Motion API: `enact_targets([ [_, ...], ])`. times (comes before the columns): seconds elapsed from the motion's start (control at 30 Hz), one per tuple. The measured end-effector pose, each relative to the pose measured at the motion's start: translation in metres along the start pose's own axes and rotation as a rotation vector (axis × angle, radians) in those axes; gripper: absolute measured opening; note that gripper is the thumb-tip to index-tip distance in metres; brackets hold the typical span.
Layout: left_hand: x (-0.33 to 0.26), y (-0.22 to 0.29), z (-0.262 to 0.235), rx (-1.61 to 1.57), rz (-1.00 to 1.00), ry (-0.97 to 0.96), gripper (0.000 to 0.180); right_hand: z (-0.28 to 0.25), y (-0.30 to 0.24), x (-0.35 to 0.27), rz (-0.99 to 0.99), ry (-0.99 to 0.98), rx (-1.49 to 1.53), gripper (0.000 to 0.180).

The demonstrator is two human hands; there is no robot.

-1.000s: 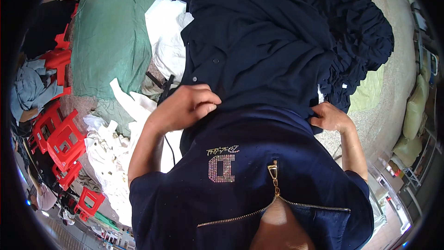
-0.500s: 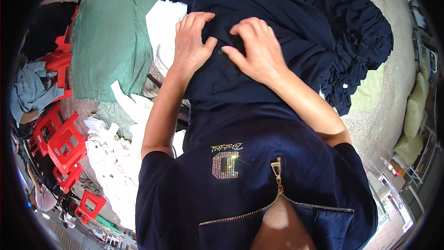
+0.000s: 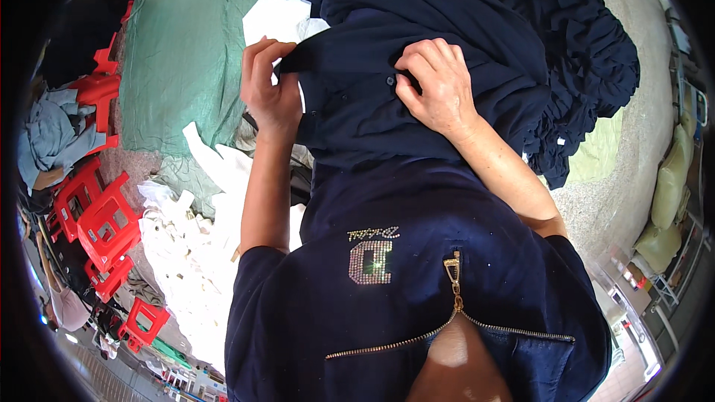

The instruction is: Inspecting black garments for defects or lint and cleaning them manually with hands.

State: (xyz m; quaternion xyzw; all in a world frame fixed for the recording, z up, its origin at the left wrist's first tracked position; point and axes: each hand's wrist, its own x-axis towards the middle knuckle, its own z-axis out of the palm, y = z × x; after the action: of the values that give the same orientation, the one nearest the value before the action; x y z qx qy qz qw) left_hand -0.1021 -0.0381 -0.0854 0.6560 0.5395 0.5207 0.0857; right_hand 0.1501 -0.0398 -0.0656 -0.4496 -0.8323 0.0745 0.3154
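A dark navy garment with small buttons (image 3: 350, 108) lies spread across my lap. My left hand (image 3: 269, 89) is closed on its left edge, fingers and thumb pinching the cloth and holding it up a little. My right hand (image 3: 439, 88) rests on the same garment with curled fingertips, thumb and fingers drawn together on the fabric. Just left of that thumb sits a dark button (image 3: 390, 81). Whatever fold lies under the right fingertips is hidden.
More bunched dark cloth (image 3: 581, 52) is heaped to the right. At the left are a green sheet (image 3: 186, 52), white fabric pieces (image 3: 186, 253) and red plastic stools (image 3: 108, 219). White cloth (image 3: 272, 18) lies beyond my left hand. Pale green sacks (image 3: 663, 193) stand far right.
My left hand has moved left to the garment's edge and taken hold of it, lifting it slightly. My right hand has shifted right and a little nearer, its fingers curling in.
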Motion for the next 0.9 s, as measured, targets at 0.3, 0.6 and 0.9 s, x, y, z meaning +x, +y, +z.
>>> enact_targets([
  [0.3,0.012,0.004,-0.041,-0.706,-0.897,-0.6,0.015,-0.015,0.025,-0.011,0.77,-0.235,1.336,0.014],
  [0.6,0.004,0.004,-0.034,-0.806,-0.988,-0.494,0.027,-0.012,0.022,-0.017,0.749,-0.191,1.208,0.013],
  [0.9,0.004,-0.005,-0.033,-0.774,-0.983,-0.463,0.028,-0.01,0.016,-0.013,0.781,-0.268,1.133,0.016],
])
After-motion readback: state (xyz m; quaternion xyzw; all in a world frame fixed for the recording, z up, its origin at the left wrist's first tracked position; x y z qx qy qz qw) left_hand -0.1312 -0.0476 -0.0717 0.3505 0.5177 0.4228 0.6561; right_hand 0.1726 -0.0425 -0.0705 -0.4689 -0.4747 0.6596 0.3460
